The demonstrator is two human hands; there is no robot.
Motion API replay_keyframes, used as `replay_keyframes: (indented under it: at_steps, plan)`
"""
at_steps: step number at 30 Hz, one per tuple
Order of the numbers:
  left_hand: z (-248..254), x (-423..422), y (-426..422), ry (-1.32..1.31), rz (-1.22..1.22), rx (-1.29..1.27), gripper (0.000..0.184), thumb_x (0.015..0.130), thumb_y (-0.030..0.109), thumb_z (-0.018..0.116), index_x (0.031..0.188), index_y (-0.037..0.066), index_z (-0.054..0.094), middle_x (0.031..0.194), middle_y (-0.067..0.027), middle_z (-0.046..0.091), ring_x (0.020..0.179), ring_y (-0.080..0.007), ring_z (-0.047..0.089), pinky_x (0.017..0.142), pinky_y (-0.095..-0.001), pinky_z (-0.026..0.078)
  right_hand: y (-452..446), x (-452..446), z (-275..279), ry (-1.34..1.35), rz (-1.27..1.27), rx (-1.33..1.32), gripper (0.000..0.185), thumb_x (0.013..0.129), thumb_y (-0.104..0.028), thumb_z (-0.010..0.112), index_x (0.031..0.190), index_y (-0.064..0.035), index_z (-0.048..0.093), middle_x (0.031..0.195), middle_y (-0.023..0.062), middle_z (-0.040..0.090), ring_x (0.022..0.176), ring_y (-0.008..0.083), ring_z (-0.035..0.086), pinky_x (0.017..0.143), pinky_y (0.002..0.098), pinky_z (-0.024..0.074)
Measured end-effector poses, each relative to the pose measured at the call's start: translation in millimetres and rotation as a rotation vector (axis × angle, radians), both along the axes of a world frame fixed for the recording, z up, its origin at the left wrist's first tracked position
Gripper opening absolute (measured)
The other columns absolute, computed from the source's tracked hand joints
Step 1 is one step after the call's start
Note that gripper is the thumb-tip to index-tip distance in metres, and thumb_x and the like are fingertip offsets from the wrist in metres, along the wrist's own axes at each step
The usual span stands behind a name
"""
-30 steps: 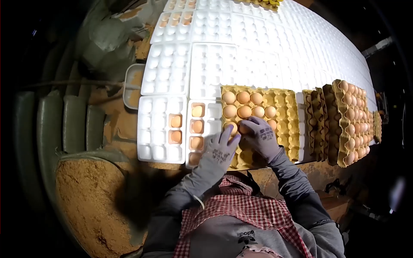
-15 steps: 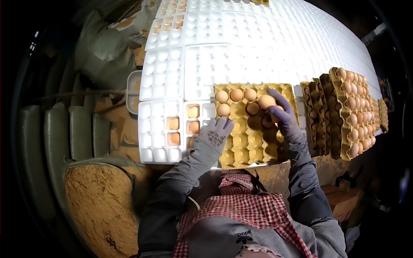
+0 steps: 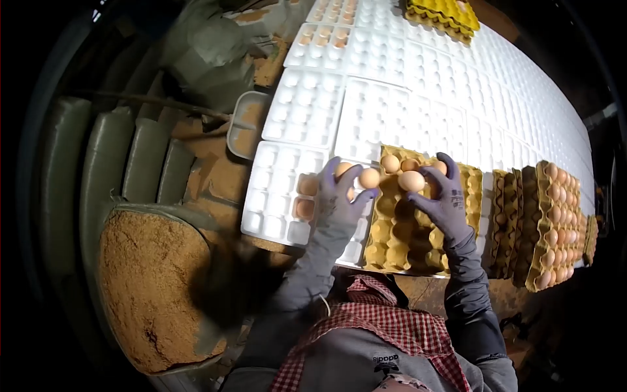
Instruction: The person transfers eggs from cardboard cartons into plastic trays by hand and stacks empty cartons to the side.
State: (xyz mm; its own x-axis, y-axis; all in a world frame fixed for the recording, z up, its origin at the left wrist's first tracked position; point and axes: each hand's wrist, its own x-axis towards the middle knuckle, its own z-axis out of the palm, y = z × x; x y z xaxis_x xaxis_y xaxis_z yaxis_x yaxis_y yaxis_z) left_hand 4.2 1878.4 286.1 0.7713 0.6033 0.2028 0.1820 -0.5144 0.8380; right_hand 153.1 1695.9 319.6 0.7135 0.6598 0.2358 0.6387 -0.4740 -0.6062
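Note:
My left hand (image 3: 338, 199), in a grey-purple glove, curls around eggs (image 3: 369, 178) over the left edge of the yellow egg tray (image 3: 390, 253) and the white foam tray beside it. Part of its grip is hidden behind the fingers. My right hand (image 3: 449, 201), gloved alike, holds eggs above the yellow tray, one egg (image 3: 411, 181) resting at the thumb and others partly covered by the fingers. At the tray's far edge, another egg (image 3: 390, 163) sits in its cup. Many nearer cups hold nothing.
White foam trays (image 3: 304, 108) cover the table, a few holding eggs. To the right, stacked egg trays (image 3: 555, 225) stand on edge, filled with eggs. More yellow trays (image 3: 444, 16) lie at the back. A sack of brown grainy material (image 3: 150, 287) stands at lower left.
My left hand, earlier against the yellow tray's left edge, now has eggs in its fingers. Eggs have left the tray's left column. The view has turned, shifting the table rightward.

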Motion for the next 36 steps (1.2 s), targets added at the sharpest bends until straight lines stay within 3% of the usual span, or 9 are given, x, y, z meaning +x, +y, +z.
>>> replay_keyframes:
  at_steps: [4,12,17,20,22,26,29,32,36]
  plan:
    - [-15.3,-53.3,58.1,0.19,0.426,0.172,0.047,0.081,0.027,0.077,0.121,0.008,0.062,0.137,-0.0216,0.04,0.125,-0.0392,0.043,0.103,-0.0472,0.041,118.4,-40.2,0.6,-0.055,0.3,-0.066,0.044,0.077,-0.028,0.075,0.118,-0.0183,0.063,0.139,0.0145,0.043,0.118,0.0362,0.051,0.096,0.0436,0.049]
    - [-23.4,-49.8,118.4,0.164,0.332,0.323,0.041,0.092,0.02,0.061,0.13,0.005,0.056,0.121,-0.0192,0.056,0.109,-0.0357,0.057,0.093,-0.0425,0.048,230.5,-9.9,-41.6,-0.095,0.291,-0.465,0.049,0.085,-0.027,0.067,0.133,-0.026,0.057,0.123,0.012,0.059,0.106,0.0324,0.061,0.085,0.0421,0.0537]
    - [-56.3,-8.2,171.5,0.104,0.222,0.083,0.041,0.093,0.026,0.06,0.129,0.005,0.058,0.129,-0.0192,0.055,0.114,-0.0359,0.056,0.096,-0.0408,0.047,267.6,30.7,-81.2,-0.199,0.262,-0.042,0.04,0.093,-0.031,0.056,0.13,-0.0146,0.054,0.124,0.0164,0.055,0.123,0.0381,0.048,0.103,0.0485,0.0412]
    - [-83.2,44.3,194.5,-0.251,0.189,0.164,0.041,0.096,0.024,0.056,0.132,0.004,0.056,0.143,-0.0206,0.046,0.126,-0.0374,0.05,0.106,-0.0429,0.038,242.0,17.6,-76.7,-0.2,0.192,-0.001,0.048,0.096,-0.032,0.053,0.14,-0.0136,0.049,0.143,0.0176,0.047,0.137,0.0384,0.038,0.118,0.054,0.0201]
    - [-110.7,63.1,197.6,0.387,0.12,0.564,0.043,0.098,0.026,0.053,0.134,0.003,0.054,0.148,-0.0198,0.042,0.135,-0.0403,0.039,0.112,-0.053,0.026,187.0,1.3,-45.3,-0.099,0.199,0.037,0.046,0.093,-0.03,0.059,0.135,-0.0123,0.055,0.137,0.016,0.053,0.132,0.0358,0.044,0.112,0.0472,0.0328]
    - [-61.8,65.5,138.5,0.369,-0.011,0.662,0.055,0.099,0.035,0.051,0.144,0.006,0.044,0.154,-0.016,0.037,0.146,-0.0364,0.026,0.119,-0.0536,0.012,33.9,4.1,-2.2,-0.267,-0.446,-0.108,0.044,0.084,-0.027,0.072,0.125,-0.0143,0.064,0.12,0.0115,0.06,0.113,0.0296,0.055,0.093,0.041,0.0483]
    - [-15.4,87.0,48.1,0.145,-0.64,0.317,0.068,0.093,0.037,0.059,0.15,0.008,0.035,0.153,-0.0184,0.037,0.145,-0.0369,0.028,0.119,-0.0512,0.02,-19.5,4.3,-0.4,-0.081,-0.51,-0.468,0.041,0.08,-0.028,0.075,0.118,-0.0164,0.065,0.112,0.009,0.06,0.103,0.028,0.058,0.089,0.044,0.0484]
    - [-19.9,92.7,3.3,0.243,-0.635,0.6,0.063,0.088,0.022,0.065,0.147,0.018,0.042,0.145,-0.0208,0.046,0.139,-0.0413,0.037,0.117,-0.047,0.026,-36.3,-2.6,-21.5,0.049,-0.489,-0.521,0.038,0.076,-0.027,0.079,0.109,-0.0161,0.065,0.108,0.0093,0.059,0.1,0.0287,0.059,0.085,0.0428,0.0493]
    - [-39.6,89.2,25.4,0.203,-0.629,0.332,0.055,0.083,0.002,0.067,0.136,0.013,0.054,0.135,-0.0177,0.056,0.131,-0.0374,0.047,0.109,-0.042,0.042,-73.9,-0.4,-52.3,0.341,-0.516,0.402,0.029,0.08,-0.019,0.074,0.1,-0.008,0.056,0.097,0.0062,0.051,0.087,0.0197,0.055,0.08,0.0324,0.0501]
